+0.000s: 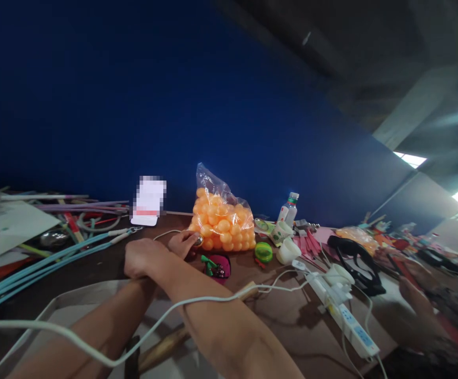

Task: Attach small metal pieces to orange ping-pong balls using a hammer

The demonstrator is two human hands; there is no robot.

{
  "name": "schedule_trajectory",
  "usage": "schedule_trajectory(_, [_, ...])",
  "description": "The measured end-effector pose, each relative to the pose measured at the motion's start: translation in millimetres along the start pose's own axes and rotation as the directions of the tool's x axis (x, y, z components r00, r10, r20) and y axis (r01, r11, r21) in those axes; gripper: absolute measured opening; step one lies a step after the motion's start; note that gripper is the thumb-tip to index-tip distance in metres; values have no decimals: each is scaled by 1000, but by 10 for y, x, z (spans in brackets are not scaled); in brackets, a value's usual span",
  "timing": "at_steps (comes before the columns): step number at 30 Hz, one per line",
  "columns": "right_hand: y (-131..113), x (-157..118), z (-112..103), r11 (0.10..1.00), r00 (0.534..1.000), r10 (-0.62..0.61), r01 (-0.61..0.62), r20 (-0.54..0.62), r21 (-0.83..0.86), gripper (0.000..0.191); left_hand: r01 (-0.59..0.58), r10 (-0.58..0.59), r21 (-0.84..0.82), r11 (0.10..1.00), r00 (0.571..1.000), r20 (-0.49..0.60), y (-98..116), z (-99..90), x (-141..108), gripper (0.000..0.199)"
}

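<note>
Hands crossed mid-table: right hand (184, 243) pinching a small dark round object (198, 241) just near-left of the orange ball bag (221, 217); left hand (144, 257) loosely curled, its grasp indiscernible.

Honestly nothing here can be read. The white card (149, 201) standing at the back of the table, left of centre, is blurred out above a red strip, and the label on the small bottle (288, 209) right of centre is too tiny. The paper sheet (3, 223) at the far left shows only faint marks.
</note>
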State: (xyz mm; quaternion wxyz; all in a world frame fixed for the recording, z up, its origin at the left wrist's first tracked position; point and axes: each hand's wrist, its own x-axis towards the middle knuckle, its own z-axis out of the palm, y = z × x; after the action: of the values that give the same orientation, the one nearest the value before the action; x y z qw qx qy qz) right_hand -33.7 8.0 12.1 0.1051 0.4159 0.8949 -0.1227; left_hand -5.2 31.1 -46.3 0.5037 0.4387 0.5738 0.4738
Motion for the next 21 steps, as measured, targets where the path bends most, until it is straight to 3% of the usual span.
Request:
schedule_trajectory(3, [99,-87,-45,997,991,55,-48,-119,66,29,7,-8,34,999,1000,23,57,-38,-3,9])
schedule_trajectory(5, [159,-90,-67,982,978,97,-64,-186,177,28,-74,63,173,982,996,68,106,-70,-4,5])
schedule_trajectory(7, [193,-56,-70,963,967,138,-80,-216,257,30,-85,75,201,976,996,57,144,-96,-7,5])
schedule_trajectory(12, [206,23,-48,951,963,187,-129,-193,280,26,-89,85,229,969,996,25,155,-93,-15,3])
schedule_trajectory(16, [198,-68,-73,921,961,200,-118,-192,371,31,-111,123,262,959,992,-30,107,-5,-21,4])
schedule_trajectory(21, [87,-361,-114,982,977,122,-93,-173,164,23,-63,97,219,974,984,-150,4,92,-85,9])
